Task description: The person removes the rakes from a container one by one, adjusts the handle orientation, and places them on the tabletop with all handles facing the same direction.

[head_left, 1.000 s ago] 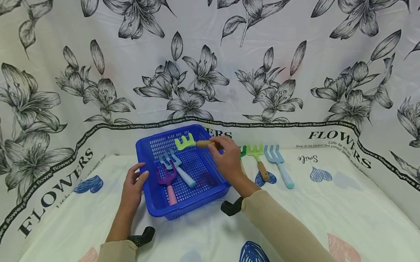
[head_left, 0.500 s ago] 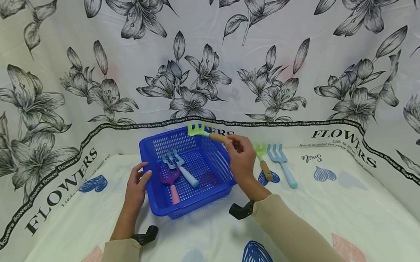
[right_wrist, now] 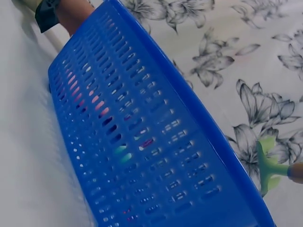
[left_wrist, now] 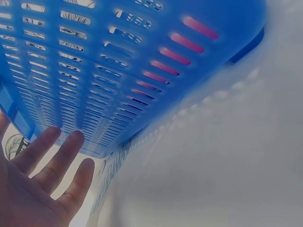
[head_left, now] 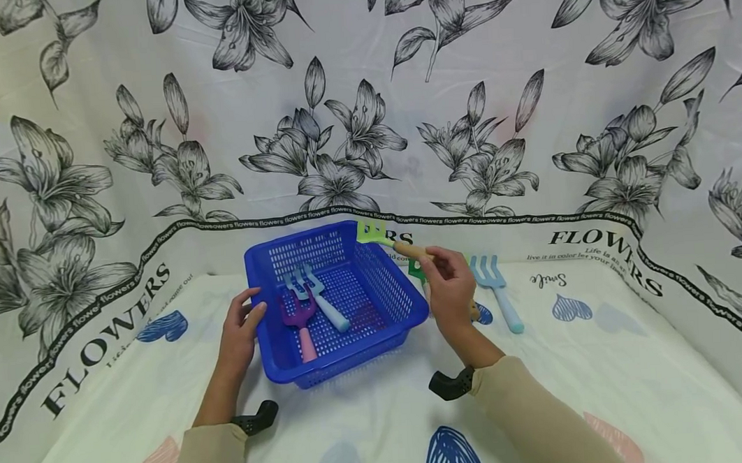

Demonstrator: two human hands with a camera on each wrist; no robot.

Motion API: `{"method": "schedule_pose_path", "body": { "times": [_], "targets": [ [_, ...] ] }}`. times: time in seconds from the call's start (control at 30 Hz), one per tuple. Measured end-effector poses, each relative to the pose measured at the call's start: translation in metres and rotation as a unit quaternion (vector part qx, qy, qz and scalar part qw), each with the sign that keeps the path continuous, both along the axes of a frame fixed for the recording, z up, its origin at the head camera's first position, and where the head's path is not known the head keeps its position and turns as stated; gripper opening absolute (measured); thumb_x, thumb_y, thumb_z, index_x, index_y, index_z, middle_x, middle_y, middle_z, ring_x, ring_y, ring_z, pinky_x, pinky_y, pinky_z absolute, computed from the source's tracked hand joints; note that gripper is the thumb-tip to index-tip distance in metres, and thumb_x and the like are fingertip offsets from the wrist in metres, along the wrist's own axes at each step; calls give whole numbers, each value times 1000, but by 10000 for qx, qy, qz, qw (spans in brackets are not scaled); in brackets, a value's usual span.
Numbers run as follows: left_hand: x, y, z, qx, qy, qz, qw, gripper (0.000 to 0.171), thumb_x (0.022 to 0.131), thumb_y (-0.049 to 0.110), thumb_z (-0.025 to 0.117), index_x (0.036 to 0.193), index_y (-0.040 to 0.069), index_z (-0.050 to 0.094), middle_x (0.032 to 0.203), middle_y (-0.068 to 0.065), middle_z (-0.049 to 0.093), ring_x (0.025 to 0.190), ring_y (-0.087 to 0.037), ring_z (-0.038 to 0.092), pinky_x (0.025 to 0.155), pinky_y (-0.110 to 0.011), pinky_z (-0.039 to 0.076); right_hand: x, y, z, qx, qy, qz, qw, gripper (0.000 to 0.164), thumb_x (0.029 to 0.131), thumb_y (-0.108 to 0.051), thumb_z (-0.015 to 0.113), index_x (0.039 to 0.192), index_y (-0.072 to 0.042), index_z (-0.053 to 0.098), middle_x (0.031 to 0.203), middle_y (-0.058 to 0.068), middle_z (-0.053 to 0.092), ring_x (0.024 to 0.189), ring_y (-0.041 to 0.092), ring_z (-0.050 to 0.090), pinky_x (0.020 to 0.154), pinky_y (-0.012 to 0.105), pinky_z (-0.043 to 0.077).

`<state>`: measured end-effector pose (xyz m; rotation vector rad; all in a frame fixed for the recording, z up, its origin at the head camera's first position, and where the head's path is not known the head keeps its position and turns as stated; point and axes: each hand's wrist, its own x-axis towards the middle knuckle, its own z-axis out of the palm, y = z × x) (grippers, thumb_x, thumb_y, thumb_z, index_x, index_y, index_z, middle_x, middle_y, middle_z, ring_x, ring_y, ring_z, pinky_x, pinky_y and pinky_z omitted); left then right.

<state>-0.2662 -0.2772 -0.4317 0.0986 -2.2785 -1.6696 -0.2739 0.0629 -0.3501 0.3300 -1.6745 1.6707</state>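
Observation:
A blue plastic basket [head_left: 352, 358] with slotted walls stands tilted on the cloth. My left hand [head_left: 239, 331] holds its left rim, thumb at the edge and fingers along the outer wall in the left wrist view. Above the basket's far right corner, my right hand [head_left: 451, 287] pinches the wooden handle of a lime-green garden hand fork [head_left: 371, 233], tines pointing left. Inside the basket lie a purple hand fork [head_left: 298, 318] with a pink handle and a light-blue hand fork [head_left: 327, 307]. In the right wrist view, the held fork's green head shows beyond the rim.
Right of the basket lies another blue hand fork [head_left: 499, 295]. A dark green tool [head_left: 416, 270] is partly hidden behind the basket and right hand. Another tool's wooden handle [head_left: 474, 313] shows beside the right wrist. A flower-printed curtain [head_left: 367, 155] rises behind.
My right hand has moved right with the lime-green fork, from over the basket to its far right corner. The left hand stays at the rim.

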Motion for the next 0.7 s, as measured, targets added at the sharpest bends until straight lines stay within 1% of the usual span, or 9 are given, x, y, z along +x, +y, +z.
{"method": "schedule_pose_path", "body": {
  "times": [0.13,0.23,0.37,0.47,0.6,0.7],
  "targets": [
    [0,0,0,35,2,-10,10000,60,99,48,49,150,22,30,151,-17,33,133,-43,37,102,-61,36,4,10,1,66,-213,-106,9997,22,92,-1,65,111,9,65,100,21,60,83,16,57,73,15,50],
    [-1,0,-1,62,0,-15,10000,59,99,47,48,150,22,30,151,-18,33,133,-43,37,102,-61,35,4,18,0,142,-238,-171,9995,22,92,-1,65,111,9,64,101,22,61,84,16,58,74,15,51],
    [-1,0,-2,28,-15,-13,10000,60,99,48,47,150,23,30,151,-18,33,133,-43,38,102,-61,36,2,32,-8,266,-293,-259,9989,22,92,-1,65,111,9,64,102,22,61,85,15,60,75,14,51],
    [-1,0,-3,16,14,-6,10000,59,99,47,47,150,23,30,150,-18,34,132,-43,39,102,-61,36,-9,46,-23,257,-375,-332,9984,22,91,-2,67,111,8,65,102,21,60,85,14,59,74,13,51],
    [-1,0,-3,30,48,-4,10000,59,99,47,47,150,23,30,150,-18,34,132,-42,39,102,-61,36,-25,67,-43,303,-392,-587,9970,23,90,-7,70,110,4,68,101,18,61,84,10,59,74,12,50],
    [0,0,-3,43,56,-11,10000,59,99,47,47,150,23,30,150,-18,34,132,-43,39,102,-61,36,-28,79,-51,381,-381,-758,9957,23,89,-9,71,109,2,68,100,15,61,84,9,60,75,13,50]
  ]
}}
